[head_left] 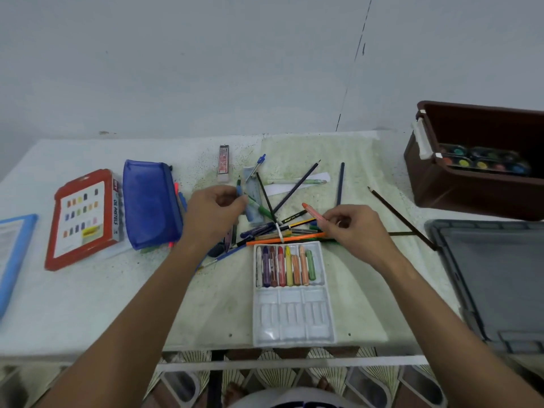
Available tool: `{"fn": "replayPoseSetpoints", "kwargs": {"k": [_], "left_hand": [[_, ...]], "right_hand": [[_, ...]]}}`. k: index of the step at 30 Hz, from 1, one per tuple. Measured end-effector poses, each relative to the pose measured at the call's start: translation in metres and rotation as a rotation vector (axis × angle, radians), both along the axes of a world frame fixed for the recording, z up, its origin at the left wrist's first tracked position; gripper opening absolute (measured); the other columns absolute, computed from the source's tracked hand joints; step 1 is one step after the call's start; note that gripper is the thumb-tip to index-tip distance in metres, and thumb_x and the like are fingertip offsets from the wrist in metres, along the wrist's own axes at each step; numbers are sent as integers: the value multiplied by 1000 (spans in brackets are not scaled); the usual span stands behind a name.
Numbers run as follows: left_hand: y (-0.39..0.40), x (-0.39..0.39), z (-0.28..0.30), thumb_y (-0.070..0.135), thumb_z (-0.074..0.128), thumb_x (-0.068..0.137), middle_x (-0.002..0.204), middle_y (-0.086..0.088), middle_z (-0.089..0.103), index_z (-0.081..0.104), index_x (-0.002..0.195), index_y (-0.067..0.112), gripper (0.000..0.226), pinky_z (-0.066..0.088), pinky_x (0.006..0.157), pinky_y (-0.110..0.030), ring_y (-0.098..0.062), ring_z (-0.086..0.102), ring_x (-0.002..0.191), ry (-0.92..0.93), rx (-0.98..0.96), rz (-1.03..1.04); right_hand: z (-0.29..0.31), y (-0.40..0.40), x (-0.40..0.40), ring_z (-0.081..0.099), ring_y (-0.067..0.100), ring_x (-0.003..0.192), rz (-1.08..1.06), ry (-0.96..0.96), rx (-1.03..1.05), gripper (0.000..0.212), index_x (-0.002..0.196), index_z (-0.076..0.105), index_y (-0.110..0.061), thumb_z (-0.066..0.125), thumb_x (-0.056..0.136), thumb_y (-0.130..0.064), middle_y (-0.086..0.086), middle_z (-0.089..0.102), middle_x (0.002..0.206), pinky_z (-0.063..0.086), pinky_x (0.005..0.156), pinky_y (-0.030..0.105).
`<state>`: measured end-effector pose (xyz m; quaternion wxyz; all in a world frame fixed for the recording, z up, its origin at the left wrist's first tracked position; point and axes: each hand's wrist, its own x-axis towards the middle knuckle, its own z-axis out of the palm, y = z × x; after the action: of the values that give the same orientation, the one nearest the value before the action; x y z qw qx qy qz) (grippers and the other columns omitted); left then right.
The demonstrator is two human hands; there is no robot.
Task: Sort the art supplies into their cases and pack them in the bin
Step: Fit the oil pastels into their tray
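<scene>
Our right hand (pixel 351 228) pinches an orange crayon (pixel 314 212), our left hand (pixel 213 212) a blue pen (pixel 240 190) — the crayon may snap if squeezed into the tray (pixel 294 316).

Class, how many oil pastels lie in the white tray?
8, side by side in the white tray's upper row; the right hand holds a ninth, orange pastel outside it.

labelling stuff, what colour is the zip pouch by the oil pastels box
Blue pouch, seen in the head view.

light: even, soft | shadows: faint | edges: fisheye-bent | focus: slightly soft
</scene>
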<state>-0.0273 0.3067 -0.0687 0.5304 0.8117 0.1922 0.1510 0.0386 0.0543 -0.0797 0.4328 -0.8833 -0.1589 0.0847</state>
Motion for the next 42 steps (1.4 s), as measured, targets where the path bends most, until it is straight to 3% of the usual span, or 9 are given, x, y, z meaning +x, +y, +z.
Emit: {"fn": "replayPoseSetpoints", "kwargs": {"k": [2, 6, 14, 21, 26, 31, 35, 39, 42], "left_hand": [[-13, -21, 3, 16, 70, 86, 71, 0, 72, 72, 92, 12, 7, 51, 52, -17, -5, 65, 54, 33, -46, -31], [-32, -56, -1, 14, 70, 86, 66, -1, 72, 72, 88, 16, 3, 58, 56, -29, -17, 71, 62, 155, -125, -134], [-49, -96, -16, 21, 74, 83, 68, -1, 73, 64, 106, 17, 25, 60, 61, -41, -17, 70, 59, 318, -47, -243], [-52, -107, -23, 31, 76, 81, 69, 5, 72, 62, 103, 26, 27, 59, 61, -35, -10, 66, 59, 355, 106, -249], [-53, -111, -25, 38, 75, 79, 69, 10, 68, 63, 104, 32, 29, 45, 58, -16, -2, 59, 62, 363, 267, -275], [-48, -116, -26, 45, 73, 79, 73, 11, 66, 63, 106, 33, 31, 42, 62, -17, -2, 59, 68, 372, 296, -316], [-43, -119, -27, 47, 72, 79, 78, 12, 65, 59, 112, 40, 36, 45, 61, -15, -3, 59, 68, 369, 277, -356], [-38, -122, -27, 40, 74, 79, 84, 13, 62, 65, 113, 37, 35, 45, 64, -13, -4, 57, 72, 355, 284, -426], [-37, -121, -26, 38, 77, 77, 87, 13, 61, 68, 110, 34, 34, 47, 69, -17, -6, 57, 76, 357, 287, -440]], "right_hand": [[-1, -4, -19, 51, 1, 54, -11, 16, 18, 12, 80, 75, -19, 73, 84, -30, -6, 64, 63, 37, 52, 14], [-2, -9, -50, 52, -1, 51, -36, 62, 42, 14, 81, 75, -16, 70, 86, -28, -6, 65, 64, 37, 48, 12], [-17, -13, -75, 58, 0, 64, -151, 15, -6, 9, 76, 71, -22, 71, 85, -22, -9, 67, 73, 43, 56, 9], [-25, -5, -80, 56, 3, 60, -193, -2, -9, 10, 74, 70, -19, 71, 84, -23, -8, 65, 68, 41, 53, 10], [-29, -2, -80, 54, 6, 59, -193, 3, 0, 10, 73, 68, -19, 73, 81, -21, -3, 63, 66, 43, 54, 17], [-30, -3, -77, 53, 7, 59, -144, 35, 4, 14, 77, 68, -17, 75, 81, -28, 0, 63, 67, 41, 53, 16], [-25, -12, -70, 53, 5, 60, -74, 2, -19, 9, 95, 71, -21, 67, 89, -26, -5, 62, 71, 39, 54, 10], [-25, -17, -62, 50, 0, 56, 61, 63, -34, 31, 122, 66, -25, 64, 91, -25, -7, 59, 73, 40, 56, 10], [-23, -15, -59, 48, 4, 57, 109, 67, -88, 35, 128, 62, -24, 62, 92, -24, -6, 57, 72, 40, 54, 12]]}}
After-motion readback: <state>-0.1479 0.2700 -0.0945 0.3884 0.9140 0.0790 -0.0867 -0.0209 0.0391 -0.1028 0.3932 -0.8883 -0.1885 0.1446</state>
